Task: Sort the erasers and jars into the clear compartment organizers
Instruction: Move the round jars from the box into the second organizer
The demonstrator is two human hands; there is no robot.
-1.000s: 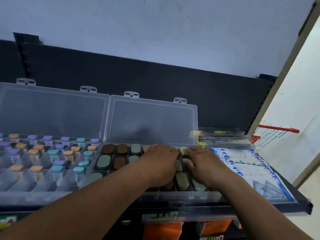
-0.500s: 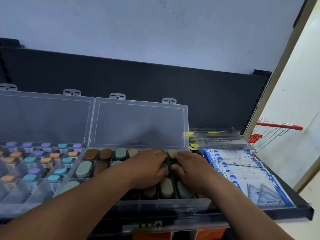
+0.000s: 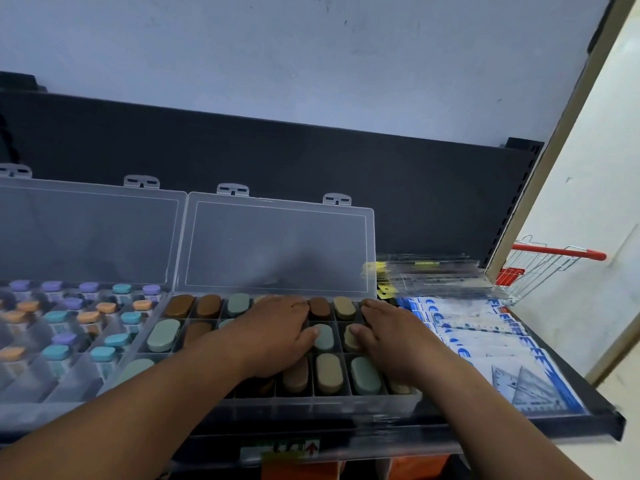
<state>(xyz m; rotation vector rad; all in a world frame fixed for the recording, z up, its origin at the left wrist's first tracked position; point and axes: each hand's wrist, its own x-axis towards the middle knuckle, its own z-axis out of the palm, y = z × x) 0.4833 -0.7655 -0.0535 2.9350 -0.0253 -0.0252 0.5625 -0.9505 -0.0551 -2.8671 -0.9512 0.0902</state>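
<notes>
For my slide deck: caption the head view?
Both hands rest on oval erasers inside the open clear plastic organizer.

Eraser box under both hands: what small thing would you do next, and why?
Probably press the tan eraser under the right hand flat into its compartment. The left hand already rests on the green eraser, and the neighbouring erasers lie seated in their cells.

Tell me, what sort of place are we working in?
Likely a stationery shop: goods sit on a black retail shelf, packaged ruler sets lie beside the eraser organizer, and a shopping basket stands at right.
</notes>
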